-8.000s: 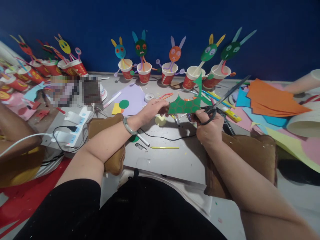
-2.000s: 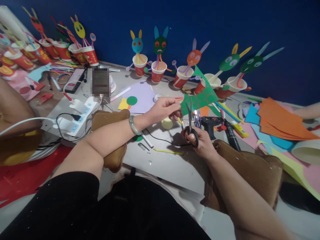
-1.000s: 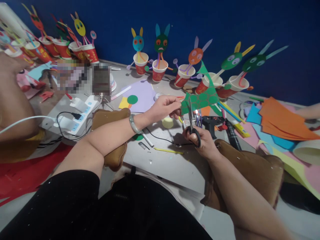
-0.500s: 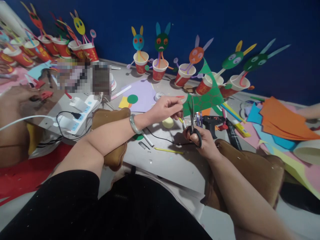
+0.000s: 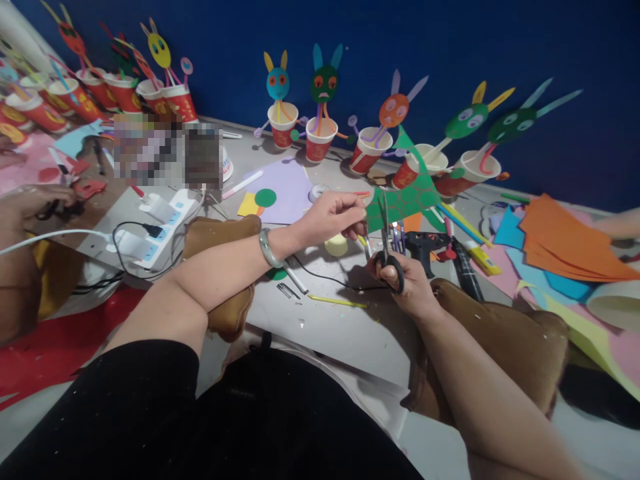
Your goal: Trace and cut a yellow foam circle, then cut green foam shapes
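My left hand [image 5: 331, 217] pinches the left edge of a green paper sheet [image 5: 407, 195] marked with a cell pattern and holds it above the table. My right hand [image 5: 404, 283] is closed through the handles of black scissors [image 5: 385, 240]. Their blades point up and away into the lower edge of the green sheet. A silver bracelet [image 5: 267, 248] sits on my left wrist. Both forearms rest on brown cushions [image 5: 223, 267].
Paper cups with rabbit-eared paper faces [image 5: 320, 127] line the blue wall. A black glue gun [image 5: 425, 247], pens and markers lie right of my hands. Orange, blue, pink and yellow sheets [image 5: 565, 240] are stacked at the right. A white power strip [image 5: 150, 233] and another person's hand [image 5: 30, 203] are at the left.
The green sheet has tilted and shifted slightly while the scissors stay in its lower edge. The other person's arm at the left has drawn back towards the edge.
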`<action>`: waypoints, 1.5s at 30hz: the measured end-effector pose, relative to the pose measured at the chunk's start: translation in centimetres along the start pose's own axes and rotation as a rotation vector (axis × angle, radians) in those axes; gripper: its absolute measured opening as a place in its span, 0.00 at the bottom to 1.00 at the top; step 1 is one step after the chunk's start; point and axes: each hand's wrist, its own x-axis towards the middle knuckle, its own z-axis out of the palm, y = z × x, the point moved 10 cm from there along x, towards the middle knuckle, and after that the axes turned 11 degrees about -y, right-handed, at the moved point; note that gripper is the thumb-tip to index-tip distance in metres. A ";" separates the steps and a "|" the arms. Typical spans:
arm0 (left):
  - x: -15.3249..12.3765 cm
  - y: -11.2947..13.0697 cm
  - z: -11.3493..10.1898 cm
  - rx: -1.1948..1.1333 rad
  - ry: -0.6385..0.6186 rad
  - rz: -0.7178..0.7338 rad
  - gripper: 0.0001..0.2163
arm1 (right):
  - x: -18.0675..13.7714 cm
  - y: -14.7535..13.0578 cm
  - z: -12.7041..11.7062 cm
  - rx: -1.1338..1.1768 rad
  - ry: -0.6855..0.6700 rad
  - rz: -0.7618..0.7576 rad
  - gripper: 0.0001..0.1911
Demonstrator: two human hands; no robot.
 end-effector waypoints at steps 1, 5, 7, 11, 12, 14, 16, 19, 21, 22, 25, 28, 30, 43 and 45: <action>0.0 0.0 0.0 0.000 0.001 -0.002 0.13 | 0.0 -0.1 0.0 -0.001 0.002 0.000 0.40; 0.1 -0.3 -0.1 -0.009 0.000 -0.004 0.12 | 0.0 -0.1 0.0 -0.001 0.006 0.000 0.40; 0.2 -0.4 0.0 -0.014 -0.015 0.001 0.13 | 0.1 -0.1 0.0 0.001 0.007 -0.002 0.40; 0.2 -0.5 0.4 -0.037 -0.055 0.026 0.20 | 0.1 -0.3 0.0 -0.002 0.008 0.002 0.39; 0.2 -0.4 0.4 -0.041 -0.062 0.033 0.22 | 0.1 -0.3 0.0 -0.005 0.005 0.010 0.38; 0.2 -0.3 0.4 -0.039 -0.074 0.036 0.23 | 0.1 -0.4 0.1 -0.015 -0.004 0.027 0.37; 0.1 -0.3 0.5 -0.026 -0.086 0.026 0.22 | 0.1 -0.5 0.2 -0.025 -0.013 0.034 0.36; 0.1 -0.3 0.7 -0.026 -0.115 0.017 0.21 | 0.2 -0.6 0.2 -0.030 -0.015 0.025 0.35; 0.2 -0.4 0.9 -0.033 -0.130 0.015 0.19 | 0.2 -0.6 0.2 -0.029 -0.013 0.019 0.36; 0.2 -0.4 1.0 -0.032 -0.134 0.009 0.19 | 0.2 -0.5 0.2 -0.031 -0.015 0.020 0.36; 0.2 -0.6 1.1 -0.015 -0.139 -0.009 0.19 | 0.1 -0.6 0.2 -0.034 -0.016 0.017 0.37; 0.2 -0.5 1.0 -0.004 -0.143 0.000 0.20 | 0.1 -0.6 0.3 -0.031 -0.016 0.013 0.37; 0.2 -0.3 1.0 -0.006 -0.152 0.016 0.20 | 0.1 -0.7 0.3 -0.030 -0.017 0.017 0.38; 0.1 0.2 1.0 0.025 -0.170 -0.008 0.20 | 0.0 -0.2 0.0 -0.027 -0.005 0.012 0.39; 0.0 0.3 1.0 0.042 -0.162 -0.012 0.20 | 0.0 -0.2 0.0 -0.037 -0.009 0.012 0.40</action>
